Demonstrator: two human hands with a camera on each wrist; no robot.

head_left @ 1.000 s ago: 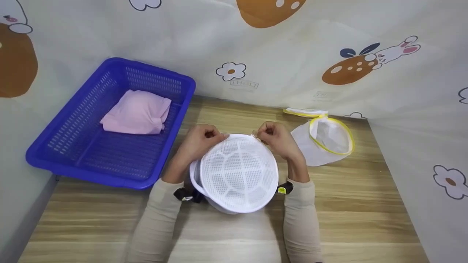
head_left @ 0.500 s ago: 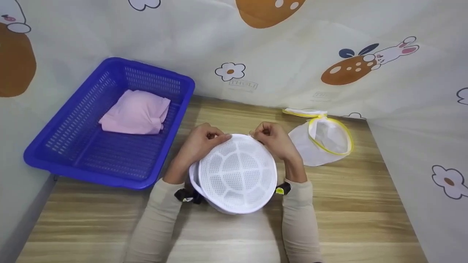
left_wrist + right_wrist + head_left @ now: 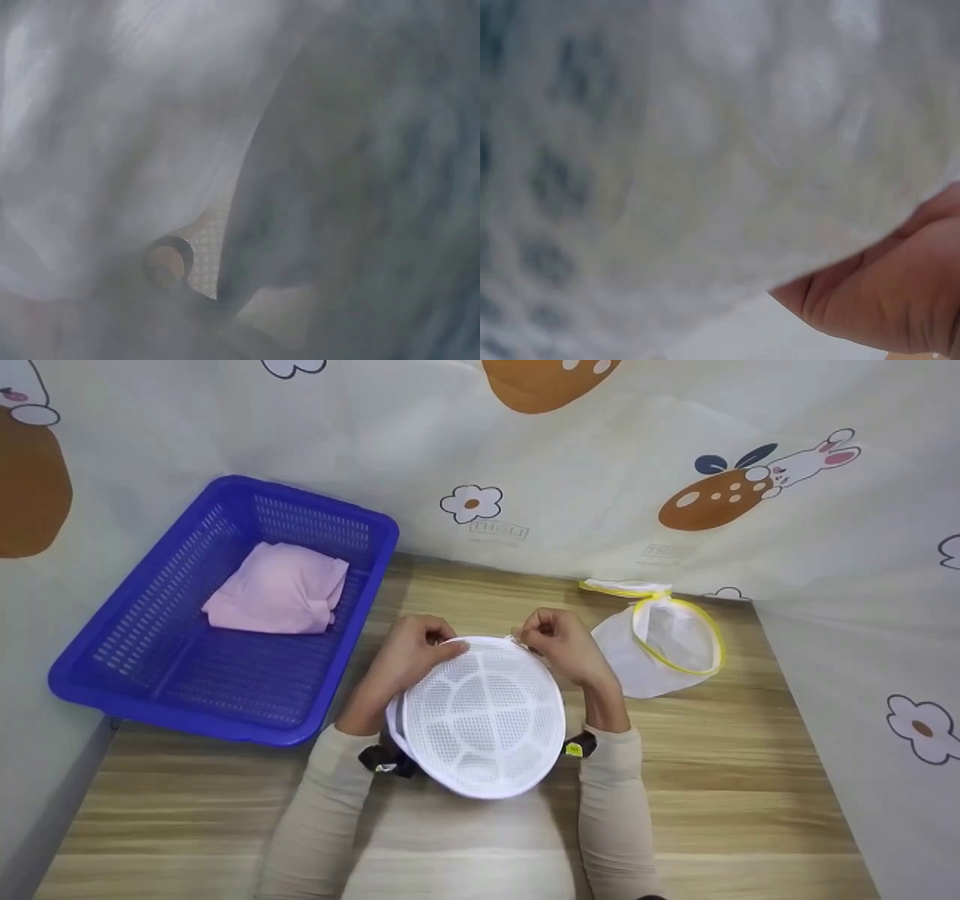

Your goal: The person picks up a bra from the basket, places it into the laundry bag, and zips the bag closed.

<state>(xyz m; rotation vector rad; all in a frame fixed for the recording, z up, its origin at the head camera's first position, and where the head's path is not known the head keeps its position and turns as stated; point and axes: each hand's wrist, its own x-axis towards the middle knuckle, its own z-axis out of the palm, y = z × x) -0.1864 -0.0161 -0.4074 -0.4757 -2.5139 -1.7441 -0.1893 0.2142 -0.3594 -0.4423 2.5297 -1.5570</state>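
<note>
In the head view a round white mesh laundry bag stands in the middle of the wooden table, its lid facing up. Along the lid's left side a narrow gap shows between lid and body. My left hand grips the rim at the upper left, thumb on top. At the upper right edge my right hand pinches a small piece by the rim, likely the zipper pull; the fingertips partly hide it. White fabric blurs most of the left wrist view. Mesh fills much of the right wrist view, beside the right hand's fingers.
A blue plastic basket stands at the left with a folded pink cloth in it. Behind my right hand lies another white mesh bag with yellow trim, its lid open. A printed curtain borders the table's back and sides.
The bag's lid has shifted slightly left, and the gap on its left side has narrowed. Both hands keep nearly the same places at the rim.
</note>
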